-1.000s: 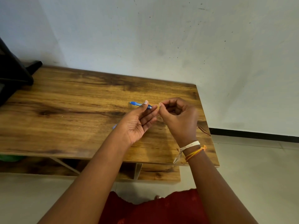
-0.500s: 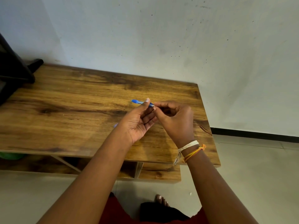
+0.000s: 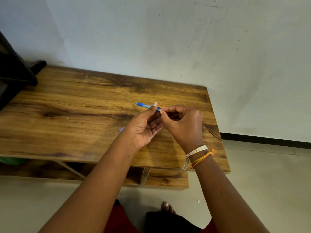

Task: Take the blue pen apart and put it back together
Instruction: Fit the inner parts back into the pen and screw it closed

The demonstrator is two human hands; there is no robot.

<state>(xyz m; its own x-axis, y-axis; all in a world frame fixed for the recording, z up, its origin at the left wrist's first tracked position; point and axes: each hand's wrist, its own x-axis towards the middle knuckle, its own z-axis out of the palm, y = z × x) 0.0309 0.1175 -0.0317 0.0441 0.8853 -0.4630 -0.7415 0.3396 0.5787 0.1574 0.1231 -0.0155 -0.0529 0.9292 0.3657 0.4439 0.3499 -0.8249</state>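
Note:
A blue pen part (image 3: 144,105) sticks out to the left above my left thumb, over the wooden table (image 3: 70,115). My left hand (image 3: 144,128), palm up, pinches it between thumb and fingers. My right hand (image 3: 183,123) meets it at the pen's right end, fingertips closed on that end; what they hold there is hidden. A pale blue-violet piece (image 3: 122,129) peeks out on the table just left of my left wrist, mostly covered by the hand.
A black object (image 3: 15,73) stands at the table's far left against the wall. The table's right edge (image 3: 218,132) is close to my right hand. A lower shelf (image 3: 166,180) sits under the top. Something green (image 3: 10,160) lies beneath at left.
Both hands stayed over the right part of the table. My right fingertips moved in from a small gap to touch the pen's right end.

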